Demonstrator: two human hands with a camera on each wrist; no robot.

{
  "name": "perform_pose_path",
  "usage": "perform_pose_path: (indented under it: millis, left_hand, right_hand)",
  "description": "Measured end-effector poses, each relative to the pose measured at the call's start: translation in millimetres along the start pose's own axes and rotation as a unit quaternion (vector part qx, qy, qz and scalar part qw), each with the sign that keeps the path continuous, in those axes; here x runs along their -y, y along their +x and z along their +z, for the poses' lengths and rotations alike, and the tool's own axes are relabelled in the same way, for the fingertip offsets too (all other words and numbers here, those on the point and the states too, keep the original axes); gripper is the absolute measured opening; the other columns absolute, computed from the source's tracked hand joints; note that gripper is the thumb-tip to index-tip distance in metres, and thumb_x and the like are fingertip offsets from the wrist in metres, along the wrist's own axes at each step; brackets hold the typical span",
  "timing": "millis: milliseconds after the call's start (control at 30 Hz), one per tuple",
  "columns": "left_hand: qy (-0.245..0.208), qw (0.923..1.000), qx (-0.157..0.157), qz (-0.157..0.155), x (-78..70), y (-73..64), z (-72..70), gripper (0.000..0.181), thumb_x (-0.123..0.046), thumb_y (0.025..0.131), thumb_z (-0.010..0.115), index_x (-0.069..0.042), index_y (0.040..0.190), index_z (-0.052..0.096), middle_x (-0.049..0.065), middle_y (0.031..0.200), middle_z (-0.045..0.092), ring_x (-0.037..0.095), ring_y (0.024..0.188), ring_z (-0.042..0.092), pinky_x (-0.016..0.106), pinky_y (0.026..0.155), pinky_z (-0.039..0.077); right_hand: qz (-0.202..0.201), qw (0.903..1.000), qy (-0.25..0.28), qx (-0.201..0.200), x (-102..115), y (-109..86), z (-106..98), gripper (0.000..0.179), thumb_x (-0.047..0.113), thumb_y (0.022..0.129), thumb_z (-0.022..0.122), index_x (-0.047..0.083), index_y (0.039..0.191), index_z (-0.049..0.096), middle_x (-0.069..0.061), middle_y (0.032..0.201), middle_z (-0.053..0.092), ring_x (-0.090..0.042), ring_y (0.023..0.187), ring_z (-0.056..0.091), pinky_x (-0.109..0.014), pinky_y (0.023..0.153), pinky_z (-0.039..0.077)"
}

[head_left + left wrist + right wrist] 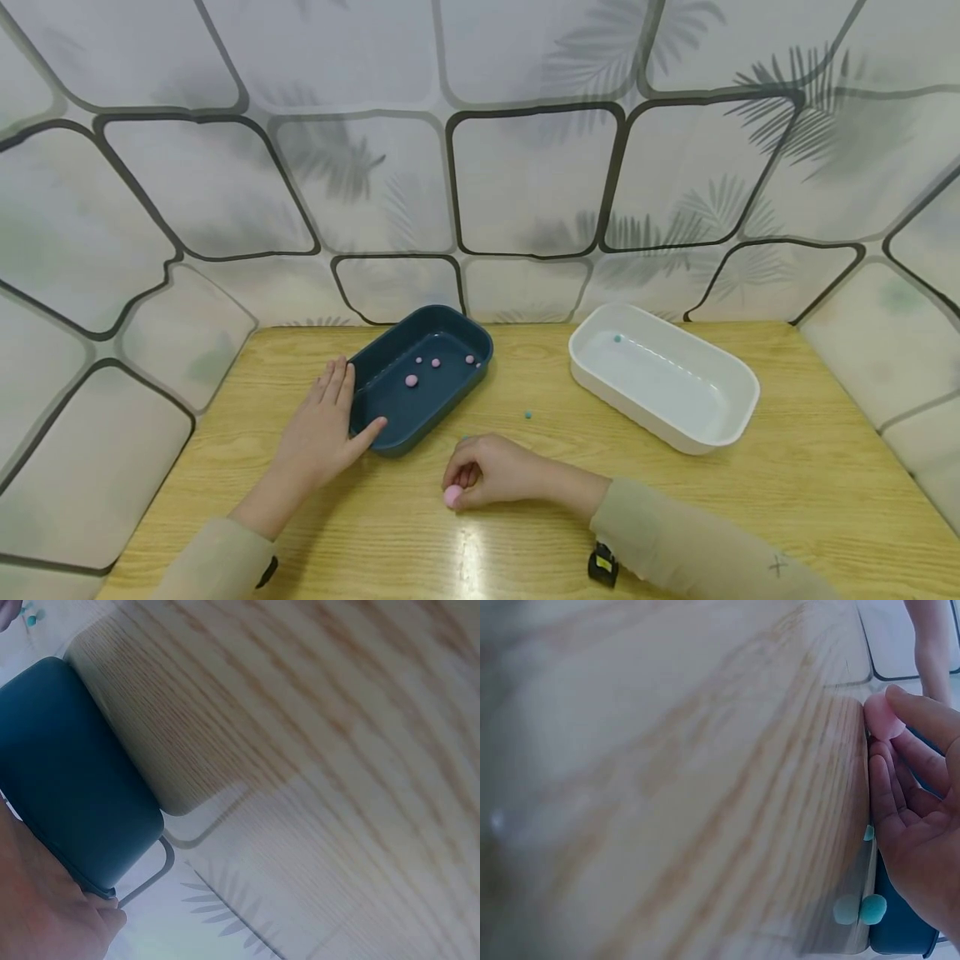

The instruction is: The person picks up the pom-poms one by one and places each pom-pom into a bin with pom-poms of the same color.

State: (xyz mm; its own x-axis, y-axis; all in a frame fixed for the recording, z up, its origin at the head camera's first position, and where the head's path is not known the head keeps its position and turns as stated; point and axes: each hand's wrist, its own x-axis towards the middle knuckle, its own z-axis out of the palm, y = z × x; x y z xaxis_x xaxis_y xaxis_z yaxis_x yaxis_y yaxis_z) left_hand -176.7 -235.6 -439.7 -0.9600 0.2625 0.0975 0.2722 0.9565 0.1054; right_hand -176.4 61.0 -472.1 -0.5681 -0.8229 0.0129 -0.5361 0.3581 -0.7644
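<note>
Between thumb and fingertips, my right hand (497,471) pinches a pink ball (452,497) low over the table, in front of the dark blue tray (386,421). The right wrist view shows the same pink ball (883,718) at the thumb tip. My left hand (318,429) rests on the tray's left rim, fingers straight along it and thumb across the near corner. Several small pink balls (412,381) lie inside the blue tray. A teal ball (873,909) appears near my right hand in the right wrist view.
To the right stands a white tray (738,421) with a small teal ball (617,339) in it. Another teal ball (528,414) lies on the wooden table (517,550) between the trays. A patterned wall covering (532,183) closes off the back and sides.
</note>
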Motion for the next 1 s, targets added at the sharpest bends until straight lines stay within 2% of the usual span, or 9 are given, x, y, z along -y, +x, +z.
perform_pose_path:
  millis: [367,600,833,1000]
  left_hand:
    - [0.004,1.0000,0.000,0.001,0.7,0.1,0.1,0.098,-0.057,0.103,0.058,0.015,0.161,0.027,0.033,0.172,0.023,0.049,0.161,0.023,0.059,0.132,0.027]
    - [-0.001,1.0000,0.001,0.002,0.5,0.3,-0.3,0.097,-0.057,0.103,0.059,0.015,0.161,0.027,0.034,0.171,0.023,0.050,0.161,0.022,0.060,0.132,0.027]
    - [0.004,1.0000,0.001,0.004,0.6,0.3,-0.1,0.098,-0.058,0.103,0.058,0.015,0.161,0.027,0.034,0.171,0.023,0.050,0.161,0.022,0.059,0.131,0.027]
    - [0.003,1.0000,0.000,0.004,0.5,0.1,-0.4,0.097,-0.057,0.103,0.058,0.015,0.161,0.027,0.034,0.171,0.024,0.050,0.161,0.023,0.059,0.131,0.028]
  right_hand:
    - [0.010,0.9999,0.011,0.001,1.8,1.5,-1.0,0.015,0.012,0.088,0.088,0.009,0.101,0.082,0.002,0.092,0.071,0.011,0.080,0.056,-0.011,0.075,0.056]
    - [0.031,0.9990,0.031,0.004,4.3,1.7,-3.4,0.015,0.011,0.089,0.087,0.009,0.103,0.082,0.003,0.093,0.071,0.010,0.080,0.056,-0.011,0.075,0.056]
    - [0.051,0.9974,0.050,-0.005,10.1,0.3,-11.7,0.015,0.011,0.088,0.086,0.009,0.102,0.081,0.006,0.093,0.070,0.006,0.081,0.059,-0.013,0.077,0.056]
    - [0.052,0.9976,0.044,-0.015,12.6,1.6,-19.0,0.015,0.011,0.089,0.085,0.008,0.104,0.082,0.003,0.095,0.073,0.005,0.081,0.060,-0.014,0.077,0.055]
